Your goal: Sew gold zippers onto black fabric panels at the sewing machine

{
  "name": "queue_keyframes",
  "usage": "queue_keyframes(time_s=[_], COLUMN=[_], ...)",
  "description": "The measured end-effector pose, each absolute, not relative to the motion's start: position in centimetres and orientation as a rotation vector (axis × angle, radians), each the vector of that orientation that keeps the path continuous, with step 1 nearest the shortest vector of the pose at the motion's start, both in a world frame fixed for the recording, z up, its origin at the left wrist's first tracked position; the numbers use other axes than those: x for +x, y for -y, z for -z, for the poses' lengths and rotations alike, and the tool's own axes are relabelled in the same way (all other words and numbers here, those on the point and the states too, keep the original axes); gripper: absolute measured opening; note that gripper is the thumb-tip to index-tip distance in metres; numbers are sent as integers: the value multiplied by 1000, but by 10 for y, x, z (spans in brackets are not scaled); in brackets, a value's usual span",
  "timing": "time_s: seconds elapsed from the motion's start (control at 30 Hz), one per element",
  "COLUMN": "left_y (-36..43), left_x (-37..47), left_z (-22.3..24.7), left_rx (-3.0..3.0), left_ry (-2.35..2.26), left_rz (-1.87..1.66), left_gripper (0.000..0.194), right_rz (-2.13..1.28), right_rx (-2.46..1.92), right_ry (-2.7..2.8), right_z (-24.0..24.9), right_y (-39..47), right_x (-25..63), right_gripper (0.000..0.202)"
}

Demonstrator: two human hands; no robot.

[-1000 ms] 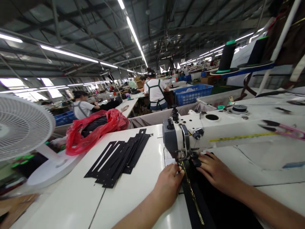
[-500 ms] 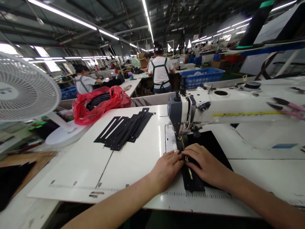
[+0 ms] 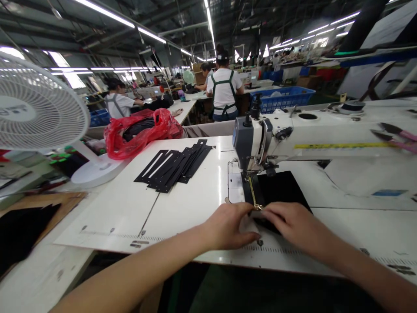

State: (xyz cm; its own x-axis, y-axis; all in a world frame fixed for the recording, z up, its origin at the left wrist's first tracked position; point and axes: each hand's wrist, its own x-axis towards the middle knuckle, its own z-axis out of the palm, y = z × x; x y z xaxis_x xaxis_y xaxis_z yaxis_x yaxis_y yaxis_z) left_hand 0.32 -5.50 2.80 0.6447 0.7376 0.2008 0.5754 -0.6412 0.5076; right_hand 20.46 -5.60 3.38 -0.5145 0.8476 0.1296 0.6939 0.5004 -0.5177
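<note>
A black fabric piece [image 3: 285, 189] lies under the presser foot of a white and grey sewing machine [image 3: 243, 141]. A gold-toothed zipper [image 3: 252, 191] runs along its left part, from the foot towards me. My right hand [image 3: 289, 222] pinches the gold zipper slider [image 3: 259, 207] between thumb and fingers. Close on the left, my left hand [image 3: 228, 226] touches the zipper's near part with its index fingertip, its thumb spread apart below. The hands partly hide the near end of the piece.
Several black slotted pieces [image 3: 174, 167] overlap on the white table [image 3: 192, 206]. Behind them sits a red plastic bag [image 3: 143, 132]. A white fan [image 3: 35, 104] stands at left. Pink-handled snips [image 3: 395, 135] lie on the machine arm. Co-workers and a blue basket [image 3: 283, 99] are beyond.
My hands have gone from lying flat on the zipper strip to its near end, the right now pinching the slider. The strip's near end no longer shows past them. The view has shifted slightly.
</note>
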Motion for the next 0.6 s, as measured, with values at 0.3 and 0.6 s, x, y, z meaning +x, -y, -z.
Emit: queue_keyframes(time_s=[0.3,0.6], left_y=[46,72], left_x=[14,-3], left_z=[-28,-8], left_rx=[2437,2681], left_ry=[-1221,-786], left_rz=[-765,-771], left_gripper=[11,28], right_rz=[-471,353], right_rx=[-1203,-790], right_ry=[2394,2315], right_z=[-51,16], right_y=[50,89], right_x=[203,201], right_gripper=[17,30])
